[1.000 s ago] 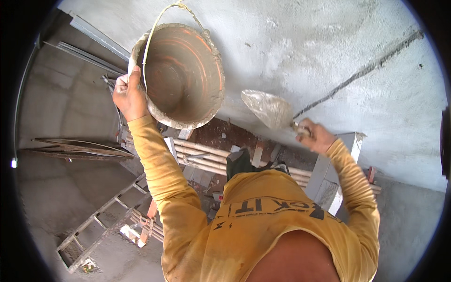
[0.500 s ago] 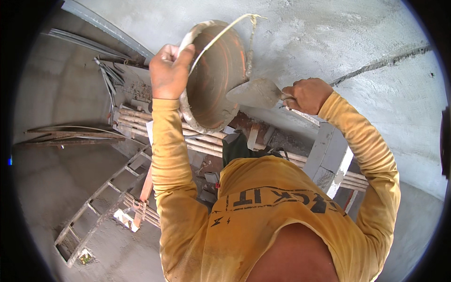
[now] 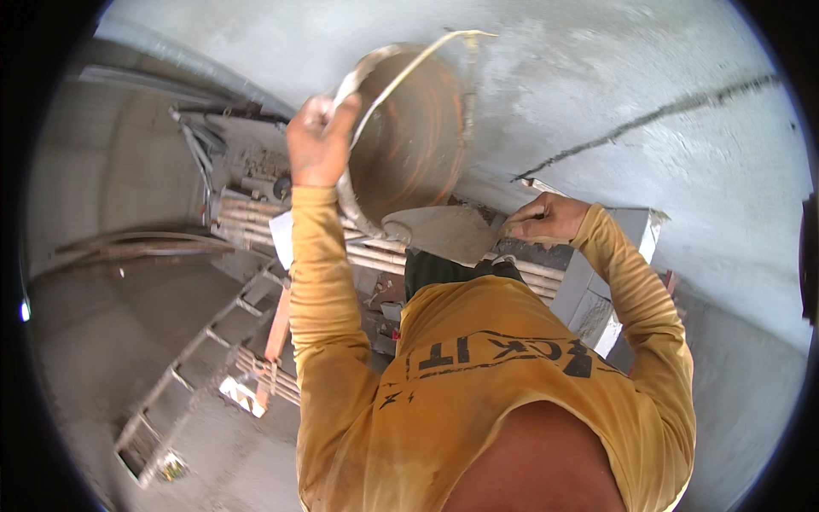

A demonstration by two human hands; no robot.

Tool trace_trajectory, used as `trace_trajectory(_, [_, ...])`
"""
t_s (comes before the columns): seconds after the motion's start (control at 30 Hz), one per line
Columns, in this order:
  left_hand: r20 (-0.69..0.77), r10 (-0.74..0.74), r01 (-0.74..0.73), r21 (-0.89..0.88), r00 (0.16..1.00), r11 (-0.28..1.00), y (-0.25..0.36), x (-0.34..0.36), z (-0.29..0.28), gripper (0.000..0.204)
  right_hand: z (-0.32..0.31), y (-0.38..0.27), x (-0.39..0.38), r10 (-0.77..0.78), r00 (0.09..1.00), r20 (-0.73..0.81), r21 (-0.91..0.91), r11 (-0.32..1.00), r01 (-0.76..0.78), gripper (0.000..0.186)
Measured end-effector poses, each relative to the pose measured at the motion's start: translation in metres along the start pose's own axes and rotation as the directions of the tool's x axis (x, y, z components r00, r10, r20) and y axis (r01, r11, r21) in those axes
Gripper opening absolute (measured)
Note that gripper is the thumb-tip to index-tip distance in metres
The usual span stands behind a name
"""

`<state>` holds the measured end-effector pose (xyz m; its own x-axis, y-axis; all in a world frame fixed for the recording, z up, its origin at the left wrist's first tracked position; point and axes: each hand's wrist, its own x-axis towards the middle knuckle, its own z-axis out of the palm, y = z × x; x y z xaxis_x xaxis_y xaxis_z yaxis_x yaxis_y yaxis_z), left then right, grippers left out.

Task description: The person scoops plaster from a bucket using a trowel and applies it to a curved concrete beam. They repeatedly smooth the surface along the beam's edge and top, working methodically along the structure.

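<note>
My left hand (image 3: pixel 322 141) is closed on the rim of a mortar bucket (image 3: pixel 405 141), which is tilted so its mouth faces me. Orange streaks and grey mortar smears coat its inside. A pale handle (image 3: pixel 399 81) arches over the mouth. My right hand (image 3: pixel 546 218) grips a trowel, its own grip hidden by my fingers. The grey, mortar-coated trowel blade (image 3: pixel 444 232) lies across the lower edge of the bucket's mouth; whether it touches the rim I cannot tell.
A plastered grey wall (image 3: pixel 597 77) with a dark diagonal groove (image 3: pixel 648 124) rises ahead. Below are bamboo poles (image 3: pixel 247 218), grey blocks (image 3: pixel 589 294) and rubble. A ladder (image 3: pixel 192 363) lies at lower left, with boards (image 3: pixel 141 247) beyond it.
The trowel has moved down and left, from the bucket's right side to its lower edge. The bucket has shifted slightly right in view, still in my left hand.
</note>
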<state>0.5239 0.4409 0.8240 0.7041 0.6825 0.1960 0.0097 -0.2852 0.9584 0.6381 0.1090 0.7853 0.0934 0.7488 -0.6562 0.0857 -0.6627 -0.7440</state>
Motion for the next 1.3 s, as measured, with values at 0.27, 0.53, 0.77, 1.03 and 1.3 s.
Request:
trace_trajectory(0.27, [-0.080, -0.128, 0.136, 0.101, 0.989, 0.986, -0.045, -0.020, -0.011, 0.027, 0.045, 0.125, -0.139, 0.067, 0.849, -0.524, 0.218, 0.974, 0.058, 0.052])
trace_trajectory(0.53, [-0.274, -0.072, 0.164, 0.333, 0.959, 0.929, -0.085, -0.056, -0.013, 0.037, 0.055, 0.232, -0.322, 0.306, 0.276, -0.911, 0.211, 0.922, -0.326, 0.042])
trace_trajectory(0.77, [-0.428, -0.071, 0.241, 0.358, 0.901, 0.902, -0.061, -0.106, 0.012, 0.036, 0.001, 0.364, -0.331, 0.245, 0.090, -0.965, 0.092, 0.642, -0.762, 0.038])
trace_trajectory(1.03, [-0.533, -0.160, 0.358, 0.291, 0.831, 0.887, -0.019, -0.140, 0.012, 0.034, -0.014, 0.443, -0.293, 0.220, 0.035, -0.975, 0.107, 0.597, -0.795, 0.035])
trace_trajectory(1.3, [-0.456, -0.143, 0.321, 0.341, 0.879, 0.884, -0.024, -0.148, 0.035, 0.027, 0.001, 0.469, -0.288, 0.162, 0.013, -0.987, 0.096, 0.645, -0.758, 0.037])
